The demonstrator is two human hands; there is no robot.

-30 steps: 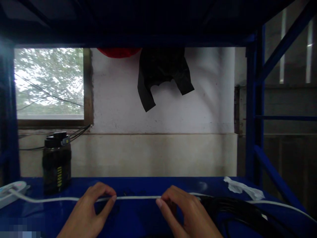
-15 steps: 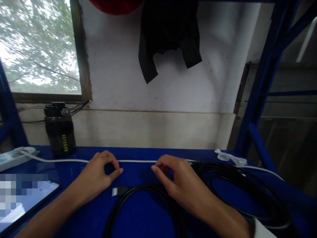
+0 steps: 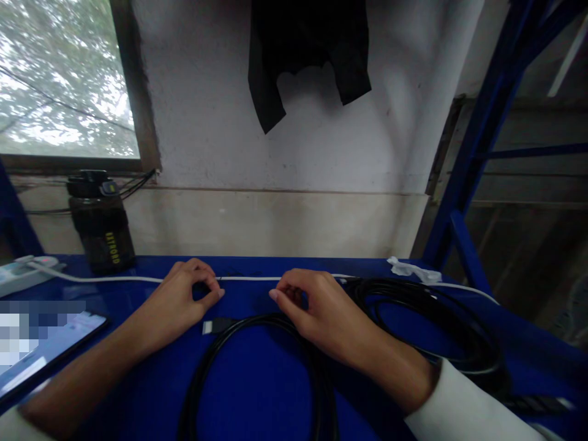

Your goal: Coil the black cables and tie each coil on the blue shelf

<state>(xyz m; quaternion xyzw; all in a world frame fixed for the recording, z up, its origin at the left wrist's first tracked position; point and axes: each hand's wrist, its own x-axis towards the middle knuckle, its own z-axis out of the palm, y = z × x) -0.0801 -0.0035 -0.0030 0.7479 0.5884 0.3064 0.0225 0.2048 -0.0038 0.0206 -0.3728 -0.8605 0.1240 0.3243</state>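
Note:
My left hand (image 3: pixel 181 294) hovers over the blue table with thumb and forefinger curled together. Opposite it, my right hand (image 3: pixel 321 309) makes a similar pinch, its thumb pointing left. Whatever lies between either set of fingertips, if anything, is too small to make out. Below and between the hands lies a coiled black cable (image 3: pixel 195 373), its flat plug (image 3: pixel 209 327) with a pale metal end facing left. My right hand is above the far side of this coil. A white cord (image 3: pixel 257 278) runs across the table behind both hands.
A larger black cable coil (image 3: pixel 473 331) lies to the right, near a crumpled white wrapper (image 3: pixel 413 269). At left are a dark bottle (image 3: pixel 101 226), a white power strip (image 3: pixel 27 275) and a phone (image 3: pixel 64 343). Blue frame posts (image 3: pixel 478 141) rise at the sides.
The whole view has shifted, so things appear higher and slightly further left. Both hands keep nearly the same pinched pose, and the cable coils lie as before.

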